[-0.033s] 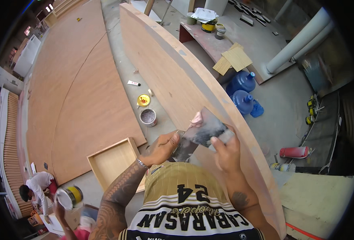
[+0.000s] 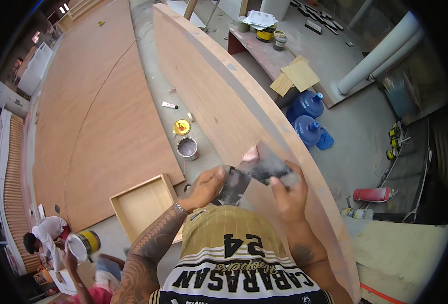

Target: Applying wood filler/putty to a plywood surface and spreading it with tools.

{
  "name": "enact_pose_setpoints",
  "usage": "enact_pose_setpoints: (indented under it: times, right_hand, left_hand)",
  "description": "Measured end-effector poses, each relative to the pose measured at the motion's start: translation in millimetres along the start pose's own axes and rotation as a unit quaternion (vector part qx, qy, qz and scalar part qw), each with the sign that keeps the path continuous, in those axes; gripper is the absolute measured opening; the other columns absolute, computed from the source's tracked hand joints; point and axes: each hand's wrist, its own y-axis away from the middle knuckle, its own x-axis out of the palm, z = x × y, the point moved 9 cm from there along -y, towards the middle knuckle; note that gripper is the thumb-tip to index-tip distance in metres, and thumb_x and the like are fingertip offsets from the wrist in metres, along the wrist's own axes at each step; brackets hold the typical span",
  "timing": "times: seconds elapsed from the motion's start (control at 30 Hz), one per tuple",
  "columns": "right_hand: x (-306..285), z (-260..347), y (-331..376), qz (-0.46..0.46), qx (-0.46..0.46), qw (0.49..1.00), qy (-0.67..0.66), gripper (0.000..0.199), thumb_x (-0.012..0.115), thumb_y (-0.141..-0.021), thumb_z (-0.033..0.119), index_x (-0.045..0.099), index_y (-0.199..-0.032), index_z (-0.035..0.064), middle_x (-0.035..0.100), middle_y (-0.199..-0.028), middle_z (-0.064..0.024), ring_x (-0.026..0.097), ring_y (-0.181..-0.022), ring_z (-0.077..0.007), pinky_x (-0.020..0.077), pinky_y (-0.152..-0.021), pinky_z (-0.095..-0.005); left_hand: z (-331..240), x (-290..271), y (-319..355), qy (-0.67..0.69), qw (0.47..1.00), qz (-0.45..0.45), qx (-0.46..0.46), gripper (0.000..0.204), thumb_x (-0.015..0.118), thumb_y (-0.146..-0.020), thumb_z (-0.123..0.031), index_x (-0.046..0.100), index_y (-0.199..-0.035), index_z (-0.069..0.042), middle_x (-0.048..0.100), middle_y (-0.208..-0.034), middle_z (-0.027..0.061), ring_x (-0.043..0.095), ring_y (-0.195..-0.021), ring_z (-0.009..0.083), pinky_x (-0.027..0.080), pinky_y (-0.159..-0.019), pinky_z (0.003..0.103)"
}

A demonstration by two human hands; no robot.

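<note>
My left hand (image 2: 206, 188) is closed round a dark, smeared putty scraper (image 2: 234, 187). A second flat scraper (image 2: 273, 158), grey, smudged and blurred by motion, is pinched in my right hand (image 2: 289, 196), thumb on top. Near its far corner sits a lump of pink putty (image 2: 251, 153). The two blades meet or overlap in front of my chest; whether they touch I cannot tell. Beneath them runs a long curved wooden panel (image 2: 209, 109) with grey filler along its edge. An open can of greyish paste (image 2: 187, 148) stands on the floor left of the panel.
Beside the can lie a yellow lid (image 2: 181, 127) and a white tube (image 2: 170, 105). A shallow wooden box (image 2: 116, 205) is by my left arm. Blue water jugs (image 2: 306, 129) stand beyond the panel's right edge. At lower left, another person's hand holds a paint can (image 2: 83, 244).
The right scraper has shifted slightly toward me and to the right, with the pink putty on it. My left hand has barely moved. The other person's can has shifted left and up.
</note>
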Motion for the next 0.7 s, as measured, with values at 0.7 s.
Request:
enact_pose_setpoints:
  times: [0.7]
  right_hand:
    - [47.6,71.5,15.7,0.187,-0.386,0.752,0.5,0.036,0.062,-0.073,0.001,0.068,-0.108,0.0093,0.065,-0.113,-0.0096,0.061,-0.107,-0.0298,0.0489,-0.094,-0.0414]
  left_hand:
    - [-21.4,-23.7,-6.2,0.416,0.904,-0.102,0.009,0.028,0.051,-0.095,-0.014,0.051,-0.117,0.002,0.062,-0.108,0.0122,0.064,-0.094,0.0205,0.054,-0.084,0.036]
